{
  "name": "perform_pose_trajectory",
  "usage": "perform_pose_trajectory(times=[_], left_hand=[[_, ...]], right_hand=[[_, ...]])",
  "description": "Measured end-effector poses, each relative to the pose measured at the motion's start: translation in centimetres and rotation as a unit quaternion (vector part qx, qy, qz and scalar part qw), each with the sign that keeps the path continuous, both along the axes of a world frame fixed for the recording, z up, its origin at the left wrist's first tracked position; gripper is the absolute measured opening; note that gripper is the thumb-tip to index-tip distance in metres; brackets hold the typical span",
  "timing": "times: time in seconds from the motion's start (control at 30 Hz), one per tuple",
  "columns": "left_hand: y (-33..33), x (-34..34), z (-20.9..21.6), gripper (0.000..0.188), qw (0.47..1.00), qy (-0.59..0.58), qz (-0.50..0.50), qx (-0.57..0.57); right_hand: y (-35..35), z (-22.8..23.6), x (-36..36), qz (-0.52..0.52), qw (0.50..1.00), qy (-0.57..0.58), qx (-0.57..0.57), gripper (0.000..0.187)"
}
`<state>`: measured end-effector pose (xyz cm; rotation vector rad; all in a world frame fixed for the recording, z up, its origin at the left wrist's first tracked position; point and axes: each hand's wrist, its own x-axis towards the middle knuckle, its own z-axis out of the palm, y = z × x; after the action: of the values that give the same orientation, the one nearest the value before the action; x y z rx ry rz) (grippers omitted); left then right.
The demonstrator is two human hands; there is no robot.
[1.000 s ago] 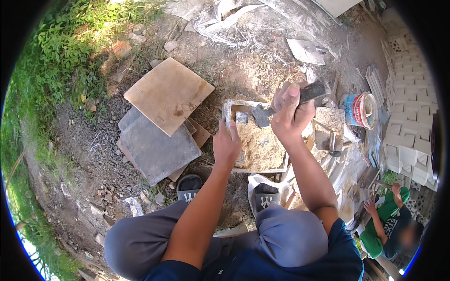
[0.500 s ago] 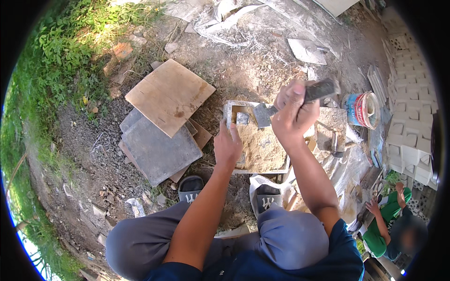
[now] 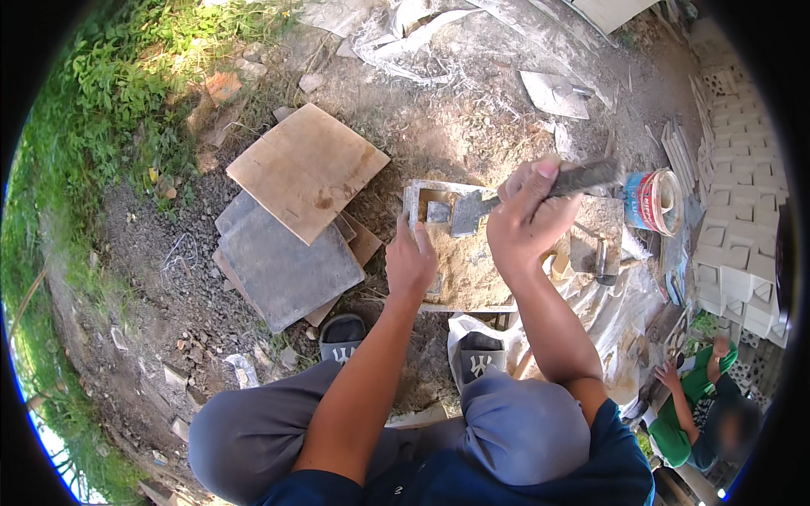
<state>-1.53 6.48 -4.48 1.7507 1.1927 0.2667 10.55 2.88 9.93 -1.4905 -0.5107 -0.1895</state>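
Observation:
A square mould frame (image 3: 409, 202) with pale edges lies on the ground before me, packed with damp tan sand or mortar (image 3: 472, 266). Gray square blocks (image 3: 438, 212) show in its upper left part. My left hand (image 3: 411, 263) grips the frame's left side, thumb over the rim. In my right hand (image 3: 533, 218) is a trowel with a thick dark handle (image 3: 586, 177). Its flat gray blade (image 3: 466, 214) reaches over the fill beside the exposed block; whether it touches the fill I cannot tell.
Flat boards (image 3: 308, 173) are stacked left of the mould. To the right, a hammer-like tool (image 3: 604, 260) lies by a sandy block (image 3: 595, 223), near a paint bucket (image 3: 650, 202). Another trowel (image 3: 553, 94) rests farther off. Hollow blocks (image 3: 734, 228) are piled at far right; a person in green (image 3: 688, 413) sits below.
The trowel blade has shifted slightly left and down toward the exposed gray block, and its handle has tilted lower. My left hand stays on the frame.

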Motion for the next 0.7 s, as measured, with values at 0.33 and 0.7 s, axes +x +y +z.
perform_pose_trajectory(times=[0.33,0.7], left_hand=[[-0.6,0.3,0.2,0.045,0.999,-0.022,-0.021,0.036],[0.1,0.6,0.4,0.043,1.0,-0.004,-0.014,0.013]], right_hand=[[-1.0,-1.6,0.8,0.046,0.999,-0.008,-0.008,0.017],[1.1,-0.2,2.1,-0.005,0.998,-0.05,-0.046,0.016]])
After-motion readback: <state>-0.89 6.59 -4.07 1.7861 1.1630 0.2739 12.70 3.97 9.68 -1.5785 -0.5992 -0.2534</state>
